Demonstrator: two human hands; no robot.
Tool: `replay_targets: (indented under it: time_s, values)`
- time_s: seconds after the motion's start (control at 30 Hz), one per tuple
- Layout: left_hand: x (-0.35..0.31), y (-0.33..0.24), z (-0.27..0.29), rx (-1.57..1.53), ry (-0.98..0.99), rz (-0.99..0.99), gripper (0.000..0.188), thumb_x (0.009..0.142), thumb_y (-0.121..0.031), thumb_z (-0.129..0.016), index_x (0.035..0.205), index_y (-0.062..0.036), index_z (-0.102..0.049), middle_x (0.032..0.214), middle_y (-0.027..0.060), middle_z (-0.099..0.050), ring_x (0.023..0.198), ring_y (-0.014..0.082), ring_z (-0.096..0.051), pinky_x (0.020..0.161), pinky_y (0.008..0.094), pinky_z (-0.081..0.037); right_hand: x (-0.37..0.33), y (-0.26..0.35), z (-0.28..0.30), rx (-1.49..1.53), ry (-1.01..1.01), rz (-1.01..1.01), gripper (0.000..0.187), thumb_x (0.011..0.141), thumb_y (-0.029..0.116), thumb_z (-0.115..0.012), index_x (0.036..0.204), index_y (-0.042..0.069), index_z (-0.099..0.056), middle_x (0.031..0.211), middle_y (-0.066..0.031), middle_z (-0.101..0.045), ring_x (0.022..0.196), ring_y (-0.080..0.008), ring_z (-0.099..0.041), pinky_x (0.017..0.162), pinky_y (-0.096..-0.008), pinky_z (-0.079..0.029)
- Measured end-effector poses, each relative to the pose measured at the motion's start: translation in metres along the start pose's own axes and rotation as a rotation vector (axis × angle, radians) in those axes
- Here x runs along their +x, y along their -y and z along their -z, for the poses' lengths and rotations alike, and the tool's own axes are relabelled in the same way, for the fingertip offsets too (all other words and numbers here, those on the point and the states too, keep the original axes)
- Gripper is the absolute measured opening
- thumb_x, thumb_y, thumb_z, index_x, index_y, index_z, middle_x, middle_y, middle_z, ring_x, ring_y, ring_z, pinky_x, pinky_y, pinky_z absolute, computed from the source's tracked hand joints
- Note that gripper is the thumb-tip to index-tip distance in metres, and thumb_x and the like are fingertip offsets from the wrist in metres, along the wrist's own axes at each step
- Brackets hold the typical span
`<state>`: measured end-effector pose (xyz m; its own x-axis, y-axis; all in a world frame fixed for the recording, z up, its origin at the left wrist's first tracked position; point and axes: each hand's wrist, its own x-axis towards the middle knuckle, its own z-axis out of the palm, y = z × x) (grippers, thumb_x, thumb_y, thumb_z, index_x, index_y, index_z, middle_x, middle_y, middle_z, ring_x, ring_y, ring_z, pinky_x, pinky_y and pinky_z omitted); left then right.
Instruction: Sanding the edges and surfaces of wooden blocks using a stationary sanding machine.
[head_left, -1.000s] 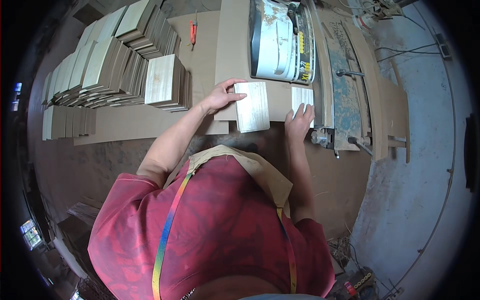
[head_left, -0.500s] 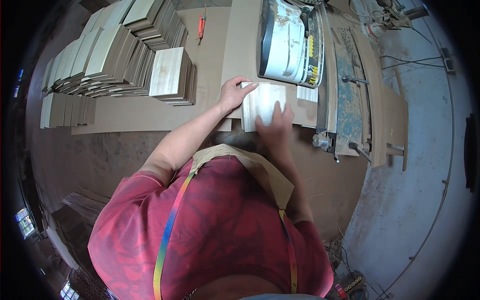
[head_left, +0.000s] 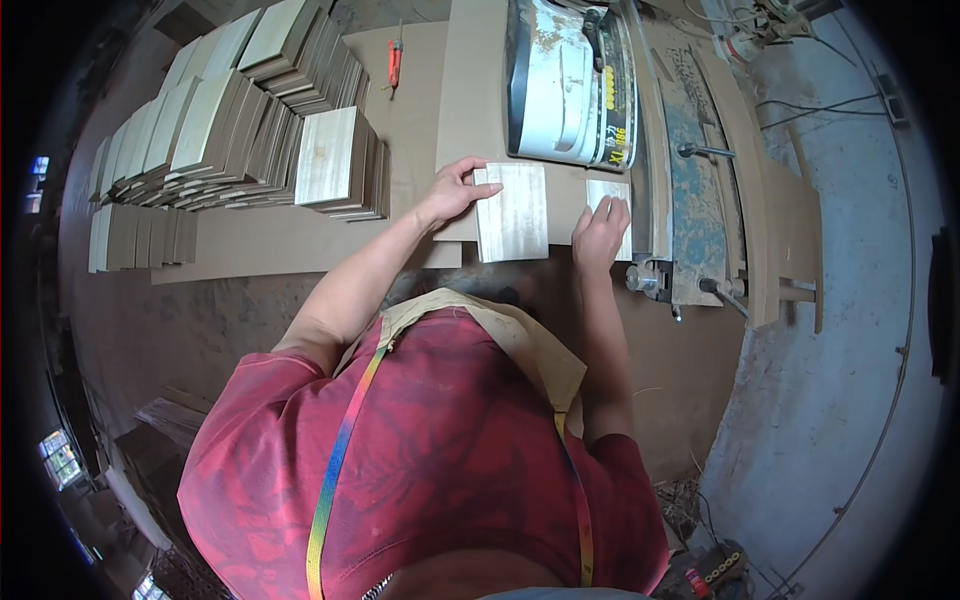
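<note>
The left hand grips the far left part of a pale, flat wooden board with straight grain, near the machine, whose white cover is rounded. To the right, the right hand puts bent fingers on a second board; whether they grip, I cannot tell.

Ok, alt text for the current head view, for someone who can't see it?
A person's left hand holds a pale wooden board while the right hand touches a second board near a white machine. Stacks of similar boards stand at left, with a red-handled tool lying to their right.
</note>
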<state>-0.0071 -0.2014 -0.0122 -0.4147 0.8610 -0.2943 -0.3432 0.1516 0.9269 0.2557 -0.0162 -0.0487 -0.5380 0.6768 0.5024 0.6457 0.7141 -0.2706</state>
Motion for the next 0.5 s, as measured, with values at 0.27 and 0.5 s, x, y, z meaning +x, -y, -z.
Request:
replay_targets:
  time_s: [0.27, 0.5]
  values:
    - [0.002, -0.014, -0.023, 0.120, -0.108, -0.050, 0.051, 0.096, -0.001, -0.083, 0.145, -0.0038, -0.068, 0.120, 0.0084, -0.074, 0.107, 0.0158, -0.069, 0.096, 0.0281, -0.058, -0.002, 0.002, 0.008, -0.022, -0.019, 0.005, 0.039, 0.098, 0.007, -0.070, 0.134, -0.009, -0.068, 0.140, -0.0264, -0.065, 0.134, -0.0451, -0.059, 0.115, -0.0514, -0.049]
    - [0.021, -0.002, -0.022, 0.129, -0.091, -0.151, 0.045, 0.096, -0.007, -0.085, 0.139, -0.0036, -0.072, 0.117, 0.0102, -0.076, 0.106, 0.0202, -0.071, 0.098, 0.0325, -0.059, 0.039, -0.004, 0.002, 0.080, 0.034, -0.065, 0.041, 0.100, 0.008, -0.070, 0.137, -0.008, -0.068, 0.140, -0.0268, -0.065, 0.135, -0.0451, -0.058, 0.117, -0.0517, -0.049]
